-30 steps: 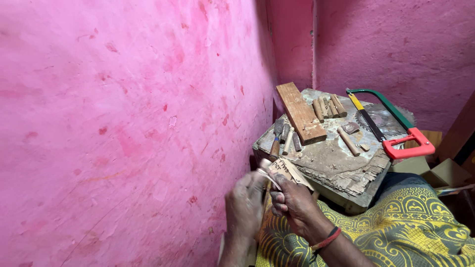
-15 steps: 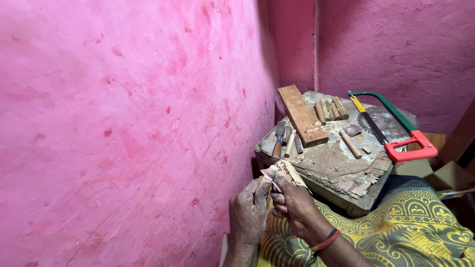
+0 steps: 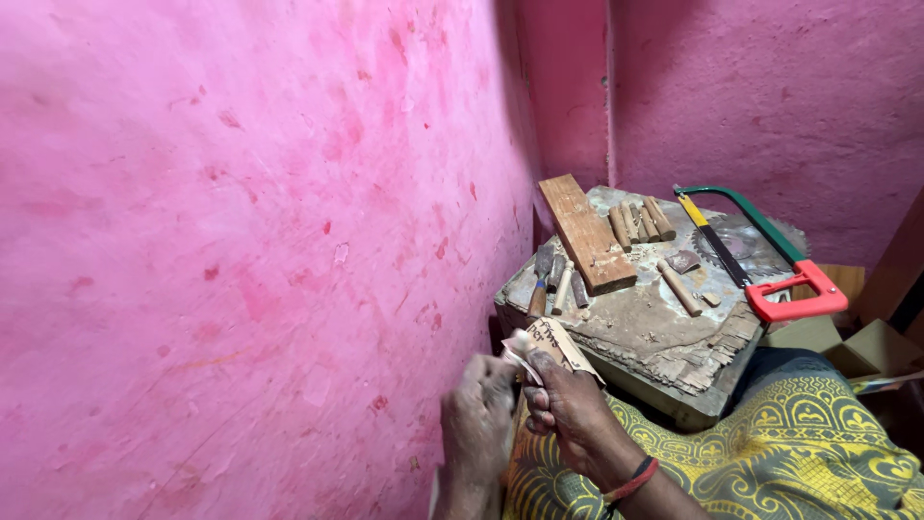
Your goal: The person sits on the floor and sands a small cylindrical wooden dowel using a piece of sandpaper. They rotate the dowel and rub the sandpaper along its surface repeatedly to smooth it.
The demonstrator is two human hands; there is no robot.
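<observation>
I see both hands, left hand (image 3: 478, 409) and right hand (image 3: 568, 404), fingers closed on a small wood piece (image 3: 553, 345), just in front of the worn surface (image 3: 654, 332). Hacksaw (image 3: 760, 255) lies on its far right, plank (image 3: 585, 231) and dowels (image 3: 640, 221) at its back.

Both hands, left hand (image 3: 478, 416) and right hand (image 3: 568, 409), close round a wood piece (image 3: 551, 345) beside the wall (image 3: 241, 241) on their left. Beyond the fingers (image 3: 539, 371) stands a worn block (image 3: 654, 318); on it lie a plank (image 3: 585, 233), dowels (image 3: 643, 221) and, far right, a hacksaw (image 3: 760, 255).
</observation>
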